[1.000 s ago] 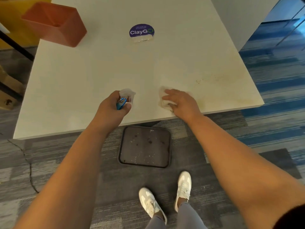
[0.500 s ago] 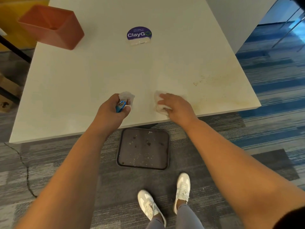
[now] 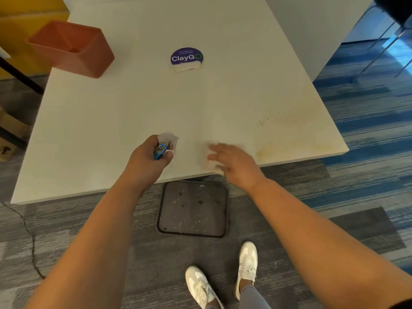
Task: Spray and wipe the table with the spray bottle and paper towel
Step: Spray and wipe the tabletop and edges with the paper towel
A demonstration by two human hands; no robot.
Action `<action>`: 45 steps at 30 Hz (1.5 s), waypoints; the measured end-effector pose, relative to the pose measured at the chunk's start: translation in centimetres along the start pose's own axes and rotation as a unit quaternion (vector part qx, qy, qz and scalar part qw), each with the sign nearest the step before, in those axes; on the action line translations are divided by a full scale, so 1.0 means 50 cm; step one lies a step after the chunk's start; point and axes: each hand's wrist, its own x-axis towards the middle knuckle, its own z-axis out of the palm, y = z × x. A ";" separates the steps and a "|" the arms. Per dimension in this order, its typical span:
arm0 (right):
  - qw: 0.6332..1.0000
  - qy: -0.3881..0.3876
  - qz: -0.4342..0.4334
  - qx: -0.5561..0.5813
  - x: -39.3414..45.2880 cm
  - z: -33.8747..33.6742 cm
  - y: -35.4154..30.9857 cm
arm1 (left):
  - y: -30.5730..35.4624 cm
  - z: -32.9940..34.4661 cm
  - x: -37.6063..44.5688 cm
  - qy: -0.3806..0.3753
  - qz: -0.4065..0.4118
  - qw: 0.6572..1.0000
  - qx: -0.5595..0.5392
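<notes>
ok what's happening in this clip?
A person is cleaning a white table. The left hand grips a small spray bottle with a blue trigger, held just above the near edge. The right hand presses a paper towel flat on the tabletop at that edge. Yellowish stains lie to the right of the towel, unwiped. An orange bin and a purple ClayGo sticker sit farther back.
</notes>
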 end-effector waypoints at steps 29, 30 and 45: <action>0.997 0.027 -0.017 0.063 -0.079 -0.085 -0.005 | 0.060 0.030 0.035 -0.006 0.019 1.000 0.008; 0.997 0.058 0.005 0.056 -0.076 -0.096 0.020 | 0.072 0.038 0.041 -0.004 0.021 1.000 0.009; 0.936 0.281 0.209 -0.048 -0.084 -0.304 0.362 | 0.235 0.244 0.183 -0.021 0.045 0.999 0.006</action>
